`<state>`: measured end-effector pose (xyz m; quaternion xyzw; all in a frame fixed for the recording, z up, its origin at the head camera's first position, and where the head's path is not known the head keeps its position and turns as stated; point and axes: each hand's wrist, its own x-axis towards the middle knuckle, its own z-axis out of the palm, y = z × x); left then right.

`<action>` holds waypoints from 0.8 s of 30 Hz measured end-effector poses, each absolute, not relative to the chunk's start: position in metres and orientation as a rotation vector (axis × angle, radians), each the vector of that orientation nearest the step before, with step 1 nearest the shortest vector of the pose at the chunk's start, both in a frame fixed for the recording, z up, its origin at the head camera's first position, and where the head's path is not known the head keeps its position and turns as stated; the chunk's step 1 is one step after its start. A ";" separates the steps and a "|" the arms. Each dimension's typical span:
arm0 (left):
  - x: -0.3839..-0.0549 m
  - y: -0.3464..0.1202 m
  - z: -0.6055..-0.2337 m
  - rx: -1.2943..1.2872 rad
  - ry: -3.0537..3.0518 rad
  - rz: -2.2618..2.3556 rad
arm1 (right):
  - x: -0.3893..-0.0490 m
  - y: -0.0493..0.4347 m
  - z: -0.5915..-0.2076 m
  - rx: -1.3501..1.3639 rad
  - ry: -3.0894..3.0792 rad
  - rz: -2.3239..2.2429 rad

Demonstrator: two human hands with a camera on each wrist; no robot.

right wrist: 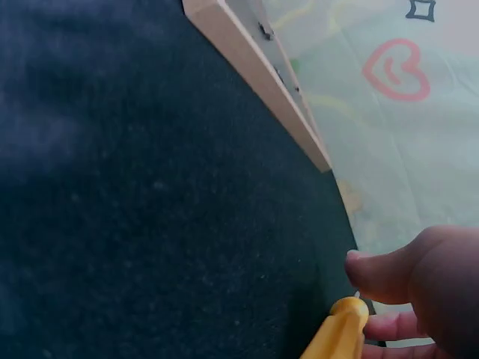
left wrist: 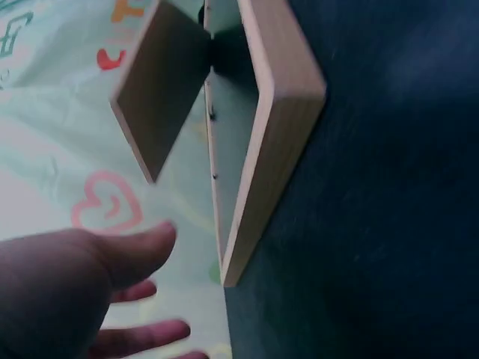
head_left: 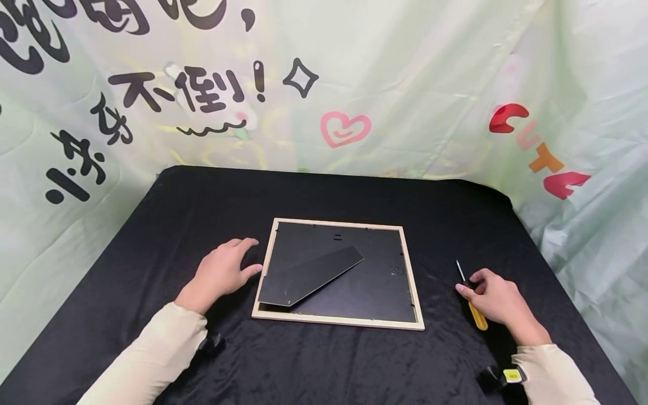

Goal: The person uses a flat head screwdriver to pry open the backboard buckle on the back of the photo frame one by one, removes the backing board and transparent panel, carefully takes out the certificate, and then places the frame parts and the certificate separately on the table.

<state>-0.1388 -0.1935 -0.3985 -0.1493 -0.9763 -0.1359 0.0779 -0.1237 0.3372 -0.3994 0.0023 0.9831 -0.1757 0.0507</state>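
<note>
A picture frame (head_left: 338, 323) with a pale wooden border lies back side up on the black cloth. Its black easel stand (head_left: 311, 277) slants across the backing; in the left wrist view the stand (left wrist: 161, 90) tilts out from the back. Beside the frame's left edge is my left hand (head_left: 223, 270), fingers spread and empty, with the thumb tip right at the border. Off to the right, my right hand (head_left: 498, 298) has its thumb and curled fingers around a screwdriver (head_left: 477, 316) with a yellow handle. The screwdriver's thin metal shaft points away from me.
Black cloth (head_left: 334, 365) covers the table under both hands. A pale printed curtain (head_left: 405, 84) hangs behind and along the sides of the table. Small dark tabs (head_left: 401, 253) stand along the frame's inner edge. A dark wrist device (head_left: 506, 376) sits on the right sleeve.
</note>
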 end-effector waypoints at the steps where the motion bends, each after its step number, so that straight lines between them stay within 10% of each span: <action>1: -0.143 -0.194 -0.400 -0.479 -2.945 -0.435 | -0.125 0.338 -0.400 0.005 2.985 -0.541; 24: -0.180 -0.177 -0.402 -0.701 -3.287 -0.315 | -0.147 0.328 -0.401 -0.166 2.989 -0.772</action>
